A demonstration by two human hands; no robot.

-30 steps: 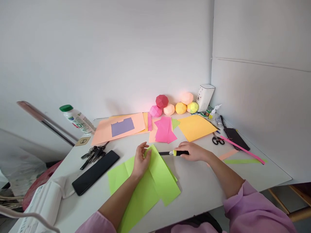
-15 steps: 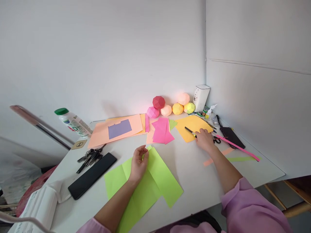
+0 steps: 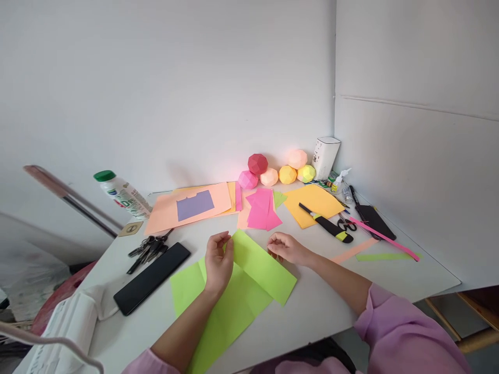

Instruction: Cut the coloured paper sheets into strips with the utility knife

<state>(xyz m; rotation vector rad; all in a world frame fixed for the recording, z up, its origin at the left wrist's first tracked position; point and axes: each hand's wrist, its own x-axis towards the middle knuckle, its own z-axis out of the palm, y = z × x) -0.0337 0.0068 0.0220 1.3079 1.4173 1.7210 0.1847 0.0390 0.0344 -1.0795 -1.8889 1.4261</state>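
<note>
My left hand (image 3: 219,264) is closed on the top left end of a bright green strip of paper (image 3: 265,265), thumb against fingers. The strip lies slanted over a larger creased green sheet (image 3: 230,317) on the table. Just off the strip's upper right edge is my right hand (image 3: 286,248). Its fingers are loosely curled and apart, with nothing visible in them. Farther right a black and yellow utility knife (image 3: 329,226) lies partly over an orange sheet (image 3: 312,200), beside black-handled scissors (image 3: 346,223).
Several faceted paper balls (image 3: 258,164) sit along the wall. Pink paper pieces (image 3: 263,210) and peach sheets (image 3: 163,214) lie before them. A black phone (image 3: 152,278), keys (image 3: 150,249) and a tilted bottle (image 3: 125,196) are left. A pink strip (image 3: 384,239) lies right.
My right hand has let go of the utility knife, leaving it by the scissors, and moved left to the green strip. The strip's lower right end has swung upward.
</note>
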